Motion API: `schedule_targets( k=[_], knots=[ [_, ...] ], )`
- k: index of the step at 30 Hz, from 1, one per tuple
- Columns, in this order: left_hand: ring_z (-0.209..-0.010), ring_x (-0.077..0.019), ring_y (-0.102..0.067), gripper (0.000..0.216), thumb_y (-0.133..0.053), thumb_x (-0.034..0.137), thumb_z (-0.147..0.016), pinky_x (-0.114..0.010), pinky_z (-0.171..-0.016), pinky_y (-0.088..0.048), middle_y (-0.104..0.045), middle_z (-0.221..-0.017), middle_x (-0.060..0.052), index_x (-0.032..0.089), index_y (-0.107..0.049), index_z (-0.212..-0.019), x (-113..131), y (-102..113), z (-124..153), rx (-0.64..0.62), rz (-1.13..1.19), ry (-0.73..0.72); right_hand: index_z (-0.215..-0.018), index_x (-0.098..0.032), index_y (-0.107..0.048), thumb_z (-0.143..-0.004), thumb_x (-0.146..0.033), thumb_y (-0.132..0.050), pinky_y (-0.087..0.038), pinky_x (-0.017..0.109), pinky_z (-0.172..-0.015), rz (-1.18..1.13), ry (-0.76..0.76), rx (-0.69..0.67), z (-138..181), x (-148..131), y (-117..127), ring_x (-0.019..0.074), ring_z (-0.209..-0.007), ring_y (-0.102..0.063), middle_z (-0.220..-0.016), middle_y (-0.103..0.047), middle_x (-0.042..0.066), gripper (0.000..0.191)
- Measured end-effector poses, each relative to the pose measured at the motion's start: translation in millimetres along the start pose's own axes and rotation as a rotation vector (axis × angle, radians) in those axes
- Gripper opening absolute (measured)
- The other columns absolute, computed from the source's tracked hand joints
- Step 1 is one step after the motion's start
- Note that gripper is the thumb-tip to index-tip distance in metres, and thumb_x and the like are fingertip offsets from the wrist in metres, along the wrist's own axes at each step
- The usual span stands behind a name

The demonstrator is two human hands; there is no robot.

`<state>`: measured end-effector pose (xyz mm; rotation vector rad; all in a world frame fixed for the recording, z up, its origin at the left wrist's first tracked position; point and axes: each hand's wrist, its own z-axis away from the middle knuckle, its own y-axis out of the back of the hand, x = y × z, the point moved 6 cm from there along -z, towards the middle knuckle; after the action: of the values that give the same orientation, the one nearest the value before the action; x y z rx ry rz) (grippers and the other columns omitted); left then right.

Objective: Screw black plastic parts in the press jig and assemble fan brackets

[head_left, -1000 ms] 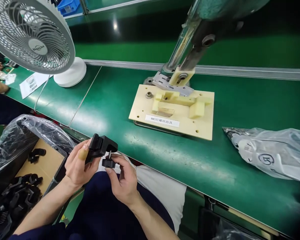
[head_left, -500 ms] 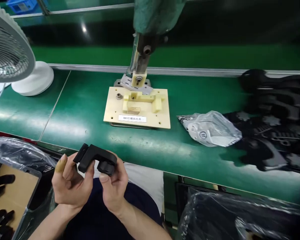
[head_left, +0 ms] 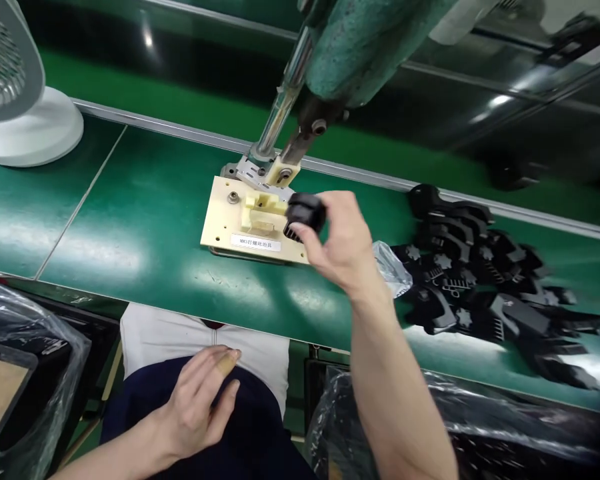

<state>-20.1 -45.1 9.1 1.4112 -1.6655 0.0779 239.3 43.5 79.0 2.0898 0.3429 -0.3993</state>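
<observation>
My right hand (head_left: 344, 250) grips a black plastic part (head_left: 305, 212) between thumb and fingers, over the right side of the cream fixture plate (head_left: 215, 217). The part is blurred, and my fingers hide some of it. Whether it touches the plate I cannot tell. Above the plate's back edge is the tip of a green-bodied tool (head_left: 290, 143), with a cream block around it. Over my lap, my left hand (head_left: 200, 400) holds nothing; its fingers are stretched out, the thumb apart, and one finger has a tan cover.
Several black parts (head_left: 450, 260) lie piled on the green table (head_left: 165, 220) at right, beside a clear plastic bag (head_left: 393, 267). A white fan (head_left: 35, 127) stands at left. Plastic-lined bins (head_left: 70, 347) flank my lap.
My right hand has carried the black part up and rightward to the fixture. My left hand has let go of it and dropped over my lap. The view has turned right.
</observation>
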Motion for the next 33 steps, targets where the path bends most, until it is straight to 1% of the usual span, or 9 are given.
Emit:
schedule_targets(
  k=[3,5,13,18,21,23,28,30,33],
  knots=[
    [-0.089,-0.0261,-0.069,0.051,-0.053,0.0,-0.081,-0.038,-0.072,-0.061,-0.071,-0.092,-0.018,0.004,-0.047,-0.131,-3.5,4.2,-6.5,-0.002,-0.083,-0.085,-0.113,-0.012,-0.054,-0.091,-0.033,-0.052,-0.052,0.047,-0.083,0.361,0.235,-0.326,-13.4,-18.9,-22.2,0.0304,-0.099,-0.058,-0.105,-0.058,0.017,0.03],
    [-0.086,-0.0254,-0.069,0.042,-0.052,-0.001,-0.081,-0.036,-0.069,-0.061,-0.071,-0.089,-0.017,0.003,-0.053,-0.123,-3.4,4.0,-9.3,-0.025,-0.108,-0.133,-0.114,-0.011,-0.054,-0.091,-0.03,-0.053,-0.053,0.046,-0.083,0.421,0.307,-0.394,-17.8,-23.0,-31.6,0.03,-0.098,-0.059,-0.105,-0.059,0.016,0.029],
    [-0.081,-0.021,-0.069,0.026,-0.053,-0.001,-0.08,-0.033,-0.072,-0.06,-0.071,-0.084,-0.014,0.006,-0.062,-0.103,-21.2,18.8,-48.9,-0.044,-0.22,-0.315,-0.117,-0.016,-0.06,-0.096,-0.029,-0.043,-0.051,0.043,-0.095,0.203,0.079,0.028,4.8,2.3,-45.4,0.0253,-0.113,-0.058,-0.12,-0.062,0.013,0.03],
    [-0.095,-0.0231,-0.067,0.028,-0.054,0.006,-0.083,-0.037,-0.081,-0.058,-0.07,-0.097,-0.014,0.011,-0.058,-0.111,-58.0,24.3,-126.3,0.068,-0.309,-0.304,-0.125,-0.012,-0.056,-0.095,-0.02,-0.038,-0.036,0.052,-0.11,0.178,0.101,-0.073,7.1,-18.8,-57.8,0.0266,-0.129,-0.047,-0.132,-0.056,0.015,0.036],
    [-0.112,-0.0254,-0.062,0.035,-0.049,0.013,-0.087,-0.042,-0.093,-0.054,-0.066,-0.115,-0.017,0.011,-0.053,-0.122,-75.5,2.0,-153.7,0.047,-0.333,-0.276,-0.124,-0.01,-0.056,-0.092,-0.018,-0.04,-0.033,0.052,-0.112,0.155,0.066,-0.101,19.9,-36.0,-48.0,0.0263,-0.136,-0.038,-0.139,-0.049,0.017,0.037],
    [-0.117,-0.0263,-0.059,0.042,-0.048,0.015,-0.087,-0.042,-0.095,-0.052,-0.063,-0.121,-0.017,0.01,-0.048,-0.129,-83.3,-16.1,-157.1,0.024,-0.353,-0.302,-0.116,-0.012,-0.061,-0.09,-0.016,-0.041,-0.032,0.048,-0.113,0.126,0.03,0.025,37.4,-43.1,-28.3,0.0237,-0.134,-0.042,-0.134,-0.055,0.015,0.033],
    [-0.114,-0.027,-0.061,0.054,-0.055,0.012,-0.08,-0.038,-0.093,-0.052,-0.065,-0.119,-0.015,0.012,-0.047,-0.134,-98.9,-30.6,-146.4,0.104,-0.382,-0.325,-0.101,-0.017,-0.066,-0.092,-0.016,-0.038,-0.045,0.044,-0.102,0.213,-0.373,0.389,87.2,-2.5,53.5,0.0197,-0.096,-0.067,-0.096,-0.071,0.007,0.03],
    [-0.111,-0.0278,-0.063,0.053,-0.057,0.011,-0.079,-0.038,-0.092,-0.052,-0.067,-0.117,-0.015,0.013,-0.051,-0.132,-100.9,-26.3,-143.3,0.116,-0.381,-0.33,-0.103,-0.016,-0.066,-0.09,-0.016,-0.04,-0.051,0.045,-0.09,0.337,-0.699,0.238,98.6,38.3,73.4,0.0241,-0.094,-0.066,-0.096,-0.071,0.011,0.029],
    [-0.11,-0.0295,-0.063,0.048,-0.06,0.012,-0.077,-0.041,-0.094,-0.05,-0.068,-0.115,-0.015,0.014,-0.057,-0.125,-98.6,-18.1,-142.5,0.132,-0.312,-0.291,-0.087,-0.015,-0.069,-0.08,-0.011,-0.052,-0.051,0.047,-0.082,0.398,-0.995,-0.201,107.6,83.4,73.6,0.0316,-0.092,-0.066,-0.091,-0.07,0.016,0.019]
  ],
)
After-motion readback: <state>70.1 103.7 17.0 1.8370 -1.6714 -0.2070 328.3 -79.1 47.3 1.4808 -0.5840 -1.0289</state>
